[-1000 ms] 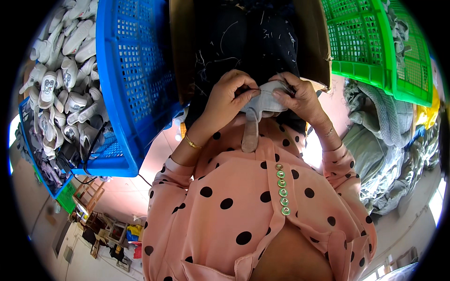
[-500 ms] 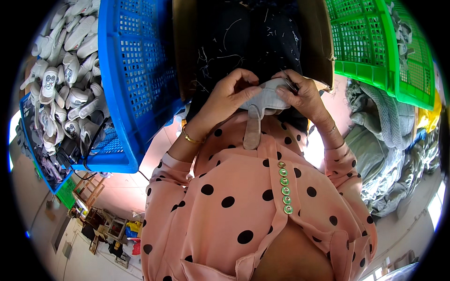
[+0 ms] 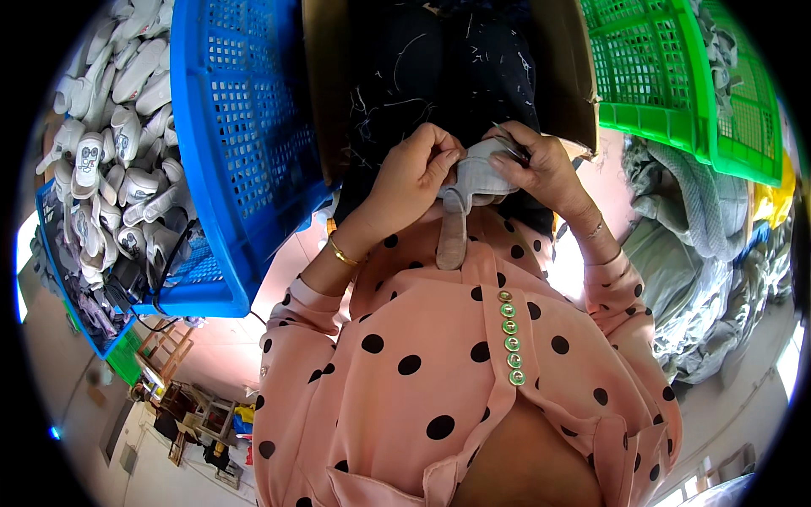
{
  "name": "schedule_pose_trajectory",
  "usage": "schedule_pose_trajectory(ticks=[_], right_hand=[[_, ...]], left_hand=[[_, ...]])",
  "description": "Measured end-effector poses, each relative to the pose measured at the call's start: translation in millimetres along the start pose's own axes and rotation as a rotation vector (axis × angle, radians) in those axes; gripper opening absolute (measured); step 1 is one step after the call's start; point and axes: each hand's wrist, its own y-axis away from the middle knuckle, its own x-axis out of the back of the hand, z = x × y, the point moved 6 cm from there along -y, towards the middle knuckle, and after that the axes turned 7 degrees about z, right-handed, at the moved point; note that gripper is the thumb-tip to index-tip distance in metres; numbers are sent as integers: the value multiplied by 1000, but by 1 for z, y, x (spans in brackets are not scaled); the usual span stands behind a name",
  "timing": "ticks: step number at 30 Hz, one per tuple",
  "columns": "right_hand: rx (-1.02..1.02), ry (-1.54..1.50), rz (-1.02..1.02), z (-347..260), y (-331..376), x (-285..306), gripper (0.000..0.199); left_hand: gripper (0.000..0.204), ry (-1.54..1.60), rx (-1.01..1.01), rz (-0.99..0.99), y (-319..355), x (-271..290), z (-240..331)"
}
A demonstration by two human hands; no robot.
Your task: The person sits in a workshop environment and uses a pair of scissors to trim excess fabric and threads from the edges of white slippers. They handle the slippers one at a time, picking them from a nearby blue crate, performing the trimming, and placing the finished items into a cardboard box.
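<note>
A pale grey cloth shoe upper [image 3: 480,175] is held above my lap, with its long tongue-like flap [image 3: 453,237] hanging down against the pink shirt. My right hand [image 3: 541,169] is closed on the upper's right side, thumb on top. A dark, narrow metallic piece shows between the right fingers; its kind is unclear. At the upper's left edge is my left hand [image 3: 422,165], thumb and fingertips pressed together in a pinch. What the pinch holds, if anything, is too small to make out.
At the left, a blue plastic crate [image 3: 253,127] stands beside a heap of pale shoe uppers [image 3: 127,169]. A cardboard box wall [image 3: 583,76] rises right of my thread-strewn dark trousers [image 3: 481,68]. A green crate [image 3: 650,118] and piled grey cloth [image 3: 684,253] are further right.
The left thumb and fingers have closed from a looser curl into a pinch, a little back from the upper. My right hand keeps its hold, shifted slightly left in the picture.
</note>
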Motion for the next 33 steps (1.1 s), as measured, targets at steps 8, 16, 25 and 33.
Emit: schedule_pose_trajectory(ticks=[8, 16, 25, 33], right_hand=[[57, 113, 20, -1, 1, 1, 31], [32, 65, 1, -1, 0, 0, 33], [47, 99, 6, -2, 3, 1, 33], [57, 195, 62, 0, 12, -1, 36]], left_hand=[[6, 143, 96, -112, 2, -1, 4], [16, -444, 59, -216, 4, 19, 22], [13, 492, 138, -131, -11, 14, 19], [31, -687, -372, -112, -2, 5, 25]])
